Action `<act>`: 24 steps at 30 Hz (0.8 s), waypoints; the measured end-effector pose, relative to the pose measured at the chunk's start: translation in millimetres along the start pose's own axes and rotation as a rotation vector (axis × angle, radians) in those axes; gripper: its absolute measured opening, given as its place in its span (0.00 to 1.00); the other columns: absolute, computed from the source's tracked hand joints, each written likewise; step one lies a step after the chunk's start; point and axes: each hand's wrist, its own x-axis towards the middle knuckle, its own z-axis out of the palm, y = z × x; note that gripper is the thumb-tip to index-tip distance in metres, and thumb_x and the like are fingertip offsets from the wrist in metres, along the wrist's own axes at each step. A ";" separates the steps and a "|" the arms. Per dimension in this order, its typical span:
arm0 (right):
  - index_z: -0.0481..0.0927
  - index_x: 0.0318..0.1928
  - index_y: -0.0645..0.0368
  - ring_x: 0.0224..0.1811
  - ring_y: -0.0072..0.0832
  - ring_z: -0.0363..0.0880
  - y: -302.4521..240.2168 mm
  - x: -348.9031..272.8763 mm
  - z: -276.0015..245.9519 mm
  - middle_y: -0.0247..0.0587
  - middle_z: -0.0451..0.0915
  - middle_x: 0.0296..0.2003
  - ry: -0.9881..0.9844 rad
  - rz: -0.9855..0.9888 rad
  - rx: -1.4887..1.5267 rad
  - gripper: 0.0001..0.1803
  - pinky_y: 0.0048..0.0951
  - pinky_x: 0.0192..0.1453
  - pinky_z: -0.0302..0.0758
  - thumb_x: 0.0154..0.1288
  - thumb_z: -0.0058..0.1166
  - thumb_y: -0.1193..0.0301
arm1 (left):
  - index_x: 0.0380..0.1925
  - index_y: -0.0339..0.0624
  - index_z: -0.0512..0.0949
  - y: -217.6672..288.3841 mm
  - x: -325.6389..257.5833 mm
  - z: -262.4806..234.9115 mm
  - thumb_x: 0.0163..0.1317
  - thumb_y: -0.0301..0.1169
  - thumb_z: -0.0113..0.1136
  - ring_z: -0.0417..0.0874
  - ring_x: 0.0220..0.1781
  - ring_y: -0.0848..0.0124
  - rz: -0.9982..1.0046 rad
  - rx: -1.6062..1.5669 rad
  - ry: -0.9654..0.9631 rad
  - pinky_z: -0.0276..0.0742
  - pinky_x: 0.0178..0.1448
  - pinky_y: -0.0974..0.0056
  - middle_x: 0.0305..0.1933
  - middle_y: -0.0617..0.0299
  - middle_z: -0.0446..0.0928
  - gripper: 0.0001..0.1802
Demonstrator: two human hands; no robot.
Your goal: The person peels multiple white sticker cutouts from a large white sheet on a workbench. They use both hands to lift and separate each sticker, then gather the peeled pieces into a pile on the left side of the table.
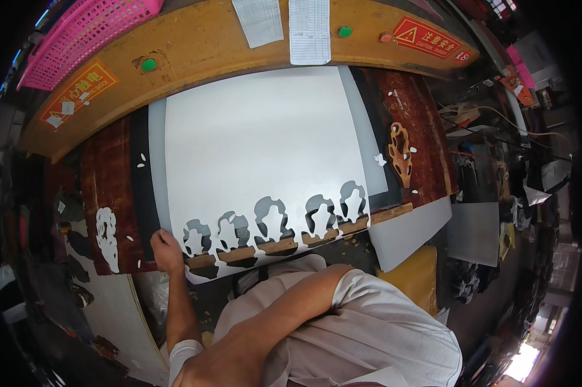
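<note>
A large white sheet (258,135) lies on a grey-blue board (158,148), with several irregular cut-outs along its near edge. My left hand (167,250) is beside the sheet's near left corner, fingers curled closed; whether anything small is between them is hidden. My right arm crosses my body toward the lower left. Its hand is at the lower edge by my left arm, with the fingers out of sight. To the left of the sheet lie white cut pieces (107,237) in a lacy shape. An orange-brown openwork cutting die (400,155) rests on the right.
A yellow machine beam (207,48) with green buttons spans the far side. Atop its left end sits a pink basket (88,42). Reddish-brown table surfaces (107,174) flank the board, dotted with small white scraps. White sheets (412,233) stand at the near right, beside a yellow seat (416,280).
</note>
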 end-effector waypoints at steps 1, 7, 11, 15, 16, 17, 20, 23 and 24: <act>0.88 0.51 0.63 0.44 0.48 0.86 1.1 4.6 5.8 0.52 0.87 0.42 0.095 -0.034 0.026 0.12 0.42 0.47 0.79 0.82 0.54 0.69 | 0.48 0.39 0.82 0.1 -0.1 0.0 0.78 0.47 0.50 0.85 0.51 0.42 0.007 0.000 0.004 0.80 0.55 0.45 0.51 0.46 0.83 0.22; 0.88 0.52 0.63 0.48 0.49 0.86 11.6 -1.1 -12.6 0.52 0.88 0.45 -0.251 0.001 -0.107 0.14 0.44 0.49 0.79 0.82 0.54 0.67 | 0.47 0.40 0.82 0.8 0.0 -0.4 0.78 0.47 0.50 0.85 0.51 0.42 0.003 0.006 0.002 0.80 0.55 0.44 0.51 0.47 0.83 0.21; 0.88 0.51 0.63 0.50 0.50 0.86 1.9 -8.1 -15.8 0.52 0.88 0.46 -0.265 0.262 0.023 0.13 0.45 0.50 0.79 0.81 0.55 0.66 | 0.47 0.40 0.82 0.9 -0.2 -0.6 0.78 0.47 0.50 0.85 0.50 0.42 0.015 -0.008 0.014 0.80 0.55 0.44 0.51 0.47 0.83 0.21; 0.88 0.48 0.63 0.47 0.48 0.86 1.2 1.4 -4.8 0.51 0.88 0.43 0.020 -0.080 -0.065 0.13 0.43 0.48 0.80 0.80 0.57 0.66 | 0.47 0.40 0.82 0.5 -0.4 -0.3 0.78 0.47 0.50 0.85 0.50 0.42 0.005 -0.001 0.005 0.80 0.55 0.44 0.51 0.47 0.83 0.21; 0.88 0.48 0.63 0.46 0.48 0.86 3.0 2.8 -4.1 0.51 0.88 0.43 0.022 -0.126 -0.064 0.13 0.43 0.47 0.80 0.80 0.58 0.66 | 0.47 0.40 0.82 0.4 -0.5 -0.1 0.78 0.47 0.50 0.85 0.50 0.42 0.003 0.000 0.004 0.80 0.55 0.44 0.51 0.47 0.83 0.21; 0.88 0.48 0.63 0.45 0.48 0.86 4.4 2.6 -4.5 0.51 0.88 0.42 0.024 -0.173 -0.063 0.13 0.43 0.47 0.80 0.80 0.58 0.66 | 0.47 0.40 0.82 0.6 -0.4 0.2 0.78 0.47 0.50 0.85 0.51 0.42 0.010 -0.008 0.016 0.80 0.55 0.44 0.51 0.47 0.83 0.21; 0.88 0.47 0.63 0.43 0.48 0.86 6.1 -3.6 -10.7 0.50 0.88 0.39 -0.089 0.001 -0.036 0.12 0.43 0.46 0.80 0.80 0.58 0.67 | 0.47 0.41 0.82 1.1 -0.2 0.2 0.78 0.47 0.50 0.85 0.51 0.42 0.009 0.008 0.020 0.80 0.55 0.44 0.50 0.48 0.83 0.21; 0.88 0.45 0.64 0.42 0.48 0.86 2.7 -7.6 -17.6 0.50 0.88 0.39 -0.277 0.178 -0.058 0.12 0.43 0.45 0.79 0.80 0.58 0.68 | 0.48 0.41 0.82 2.3 -0.3 -0.8 0.78 0.47 0.50 0.85 0.51 0.42 0.002 -0.006 0.011 0.80 0.55 0.44 0.51 0.48 0.83 0.21; 0.88 0.44 0.64 0.41 0.47 0.86 0.6 -7.3 -19.1 0.50 0.87 0.38 -0.229 0.170 -0.041 0.12 0.42 0.44 0.79 0.80 0.58 0.68 | 0.48 0.41 0.82 2.8 -0.4 -1.3 0.78 0.47 0.50 0.85 0.51 0.42 -0.009 0.005 0.005 0.80 0.55 0.44 0.51 0.48 0.83 0.21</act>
